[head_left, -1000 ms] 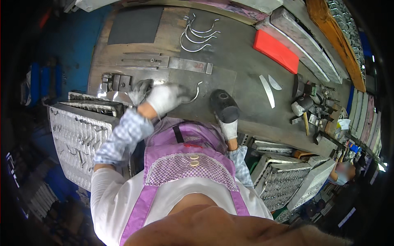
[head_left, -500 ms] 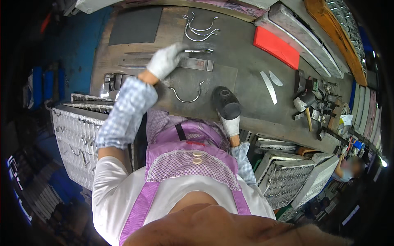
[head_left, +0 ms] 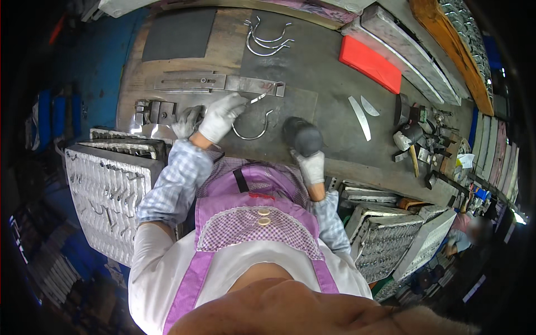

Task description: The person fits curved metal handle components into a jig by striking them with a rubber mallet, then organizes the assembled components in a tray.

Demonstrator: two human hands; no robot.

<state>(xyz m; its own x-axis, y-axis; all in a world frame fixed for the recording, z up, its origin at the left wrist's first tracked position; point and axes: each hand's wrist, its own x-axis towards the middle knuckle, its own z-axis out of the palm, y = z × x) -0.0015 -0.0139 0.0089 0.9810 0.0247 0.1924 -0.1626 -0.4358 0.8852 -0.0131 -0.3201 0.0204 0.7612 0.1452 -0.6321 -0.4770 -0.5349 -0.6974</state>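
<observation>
My left hand (head_left: 223, 116), in a white glove, is closed on a thin shiny curved metal rod (head_left: 259, 98), which points up and to the right over a flat steel bar (head_left: 240, 84). Just below that rod, a U-shaped metal hook (head_left: 251, 137) lies on the bench beside my fingers. My right hand (head_left: 310, 166), also gloved in white, grips a mallet whose dark round head (head_left: 302, 136) hides part of the grip. A crumpled grey glove-like thing (head_left: 187, 120) lies next to my left wrist.
More curved hooks (head_left: 269, 42) lie at the far side of the bench (head_left: 335, 84). A red flat box (head_left: 370, 64), two pale curved blades (head_left: 360, 118) and a hammer with several metal blocks (head_left: 414, 137) sit to the right. Racks of metal parts (head_left: 111, 195) stand at the left.
My left hand has come down toward me with the rod, off the steel bar. My right hand and the mallet have shifted slightly; more of the right glove shows.
</observation>
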